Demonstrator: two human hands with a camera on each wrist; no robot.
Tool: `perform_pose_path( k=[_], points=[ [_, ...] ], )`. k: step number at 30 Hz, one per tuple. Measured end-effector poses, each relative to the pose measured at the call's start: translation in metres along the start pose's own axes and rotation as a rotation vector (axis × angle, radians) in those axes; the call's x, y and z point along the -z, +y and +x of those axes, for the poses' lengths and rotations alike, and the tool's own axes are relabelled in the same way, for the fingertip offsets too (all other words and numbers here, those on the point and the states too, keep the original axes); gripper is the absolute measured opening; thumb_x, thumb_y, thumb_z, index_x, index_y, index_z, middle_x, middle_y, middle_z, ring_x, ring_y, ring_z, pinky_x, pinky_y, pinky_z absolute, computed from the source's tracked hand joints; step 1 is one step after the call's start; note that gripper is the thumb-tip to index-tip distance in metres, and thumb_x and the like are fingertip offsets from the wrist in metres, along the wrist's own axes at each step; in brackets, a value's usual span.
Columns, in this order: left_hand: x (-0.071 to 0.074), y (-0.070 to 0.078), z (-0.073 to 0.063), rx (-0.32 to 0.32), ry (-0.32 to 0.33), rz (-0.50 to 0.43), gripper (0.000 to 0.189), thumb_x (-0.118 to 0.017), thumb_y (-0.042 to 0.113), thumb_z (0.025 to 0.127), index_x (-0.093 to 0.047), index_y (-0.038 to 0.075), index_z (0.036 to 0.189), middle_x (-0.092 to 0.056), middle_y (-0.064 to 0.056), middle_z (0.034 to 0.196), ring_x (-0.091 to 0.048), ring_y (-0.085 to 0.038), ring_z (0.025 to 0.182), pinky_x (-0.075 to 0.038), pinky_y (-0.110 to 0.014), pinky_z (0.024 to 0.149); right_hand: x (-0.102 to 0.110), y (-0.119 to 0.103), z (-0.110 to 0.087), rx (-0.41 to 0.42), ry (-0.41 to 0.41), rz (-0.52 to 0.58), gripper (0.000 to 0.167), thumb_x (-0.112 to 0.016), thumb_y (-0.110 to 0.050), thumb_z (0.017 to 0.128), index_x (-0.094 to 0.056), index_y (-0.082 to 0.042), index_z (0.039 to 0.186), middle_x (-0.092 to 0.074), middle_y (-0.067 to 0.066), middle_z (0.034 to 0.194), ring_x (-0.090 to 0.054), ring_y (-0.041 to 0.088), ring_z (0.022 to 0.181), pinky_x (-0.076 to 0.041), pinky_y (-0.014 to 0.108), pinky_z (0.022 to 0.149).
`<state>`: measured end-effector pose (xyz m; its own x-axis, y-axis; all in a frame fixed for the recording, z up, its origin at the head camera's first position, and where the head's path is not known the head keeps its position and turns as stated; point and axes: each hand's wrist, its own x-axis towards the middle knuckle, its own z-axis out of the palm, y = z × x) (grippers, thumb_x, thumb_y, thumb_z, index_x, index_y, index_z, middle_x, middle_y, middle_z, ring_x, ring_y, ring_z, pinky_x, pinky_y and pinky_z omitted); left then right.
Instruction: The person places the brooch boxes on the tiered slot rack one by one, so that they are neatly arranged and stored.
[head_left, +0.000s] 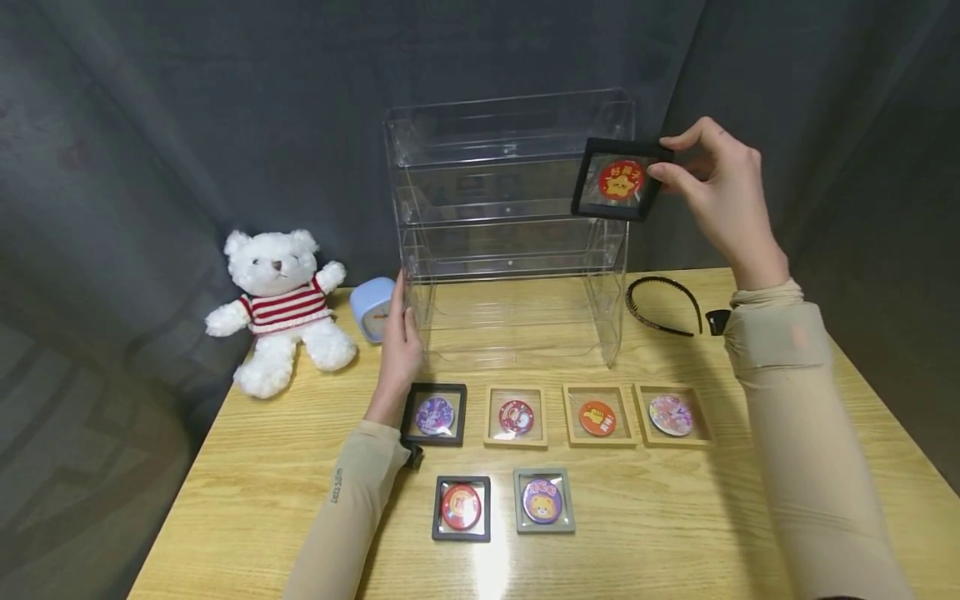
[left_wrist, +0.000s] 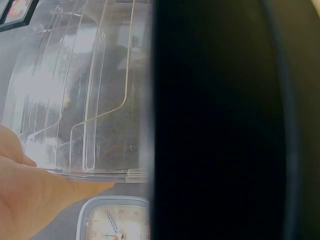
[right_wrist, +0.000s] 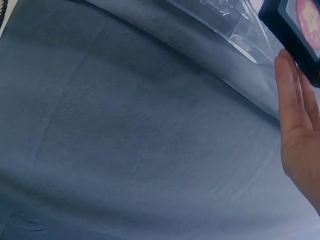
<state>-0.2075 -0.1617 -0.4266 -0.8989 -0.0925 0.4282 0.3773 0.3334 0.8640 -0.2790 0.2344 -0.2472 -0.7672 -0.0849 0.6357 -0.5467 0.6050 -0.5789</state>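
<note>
Up at the right of the clear tiered display rack, my right hand pinches the right edge of a black square frame. The frame carries a red round badge with a yellow star and is tilted, overlapping the rack's upper right in the head view. In the right wrist view the fingers lie against the black frame's edge. My left hand rests along the rack's left side with straight fingers. The left wrist view shows that hand at the clear side panel.
Framed badges lie in two rows before the rack, among them a black frame, a wooden frame and a grey frame. A blue clock and white teddy bear are at left, a headband at right. Curtains hang behind.
</note>
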Motion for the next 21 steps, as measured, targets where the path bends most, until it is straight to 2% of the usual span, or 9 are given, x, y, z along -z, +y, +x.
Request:
perform_pose_path(
  k=[4, 8, 14, 21],
  points=[
    [0.000, 0.001, -0.001, 0.002, 0.000, -0.002, 0.060, -0.028, -0.005, 0.114, -0.016, 0.004, 0.172, -0.021, -0.015, 0.176, -0.023, -0.031, 0.160, -0.025, -0.045, 0.129, -0.005, -0.006, 0.009, 0.002, 0.031, 0.006, 0.030, -0.076, -0.014, 0.101, -0.068, 0.004, 0.124, -0.071, 0.010, 0.137, -0.064, -0.014, 0.075, -0.051, 0.008, 0.072],
    [0.000, 0.002, -0.002, 0.007, -0.004, -0.001, 0.060, -0.028, -0.004, 0.114, -0.016, 0.005, 0.172, -0.021, -0.016, 0.176, -0.023, -0.032, 0.160, -0.025, -0.046, 0.129, -0.011, -0.010, 0.017, -0.002, 0.052, 0.024, 0.031, -0.075, -0.013, 0.101, -0.067, 0.007, 0.123, -0.071, 0.011, 0.136, -0.064, -0.015, 0.074, -0.054, 0.009, 0.072],
    [0.000, 0.003, -0.003, 0.023, 0.002, 0.004, 0.060, -0.029, -0.004, 0.114, -0.016, 0.004, 0.172, -0.021, -0.016, 0.176, -0.023, -0.031, 0.160, -0.027, -0.045, 0.129, -0.018, -0.013, 0.025, 0.017, 0.099, 0.027, 0.032, -0.073, -0.014, 0.101, -0.067, 0.008, 0.123, -0.071, 0.010, 0.134, -0.062, -0.019, 0.076, -0.057, 0.010, 0.075],
    [-0.001, 0.002, -0.004, 0.025, -0.003, 0.004, 0.059, -0.028, -0.003, 0.115, -0.015, 0.004, 0.172, -0.019, -0.016, 0.176, -0.024, -0.035, 0.160, -0.028, -0.047, 0.128, -0.024, -0.016, 0.033, 0.013, 0.106, 0.015, 0.032, -0.072, -0.017, 0.102, -0.069, 0.006, 0.123, -0.072, 0.008, 0.134, -0.062, -0.018, 0.077, -0.058, 0.011, 0.077]
  ],
)
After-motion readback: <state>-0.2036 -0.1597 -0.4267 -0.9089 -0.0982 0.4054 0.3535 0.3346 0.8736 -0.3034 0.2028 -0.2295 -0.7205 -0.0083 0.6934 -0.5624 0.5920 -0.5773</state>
